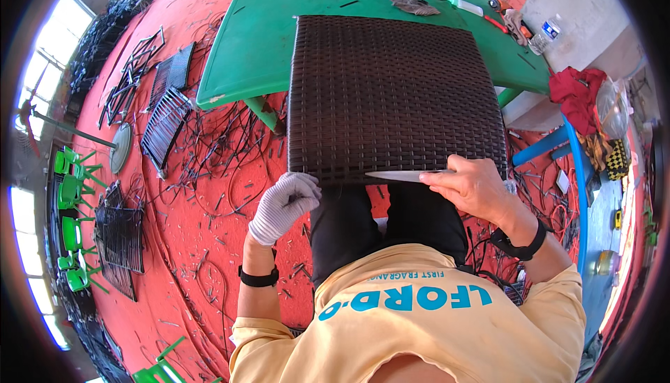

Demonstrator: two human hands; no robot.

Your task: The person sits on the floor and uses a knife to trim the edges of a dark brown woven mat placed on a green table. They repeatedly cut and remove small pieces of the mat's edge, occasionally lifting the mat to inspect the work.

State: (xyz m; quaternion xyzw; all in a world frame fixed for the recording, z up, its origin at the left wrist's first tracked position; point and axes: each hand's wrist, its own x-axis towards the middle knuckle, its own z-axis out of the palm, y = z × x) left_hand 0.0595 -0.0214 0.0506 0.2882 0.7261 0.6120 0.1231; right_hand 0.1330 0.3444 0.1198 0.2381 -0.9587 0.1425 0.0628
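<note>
A dark brown woven plastic-rattan panel (387,90) lies before me, its far part over a green table and its near edge above my lap. My right hand (468,184) is bare and grips a pale, pointed flat blade (395,175). The blade lies along the panel's near edge, tip to the left, against the weave. My left hand (285,207) wears a white ribbed knit glove. Its fingers are curled at the panel's near left corner; whether they pinch the edge or a strand is hidden.
On the green table (251,43) are a rag (413,4), a white squeeze bottle (466,6) and a red-handled tool (495,24). A water bottle (544,35) is at far right. A blue chair (581,205) stands right. Loose strands (235,142) and frames (165,121) litter the red floor.
</note>
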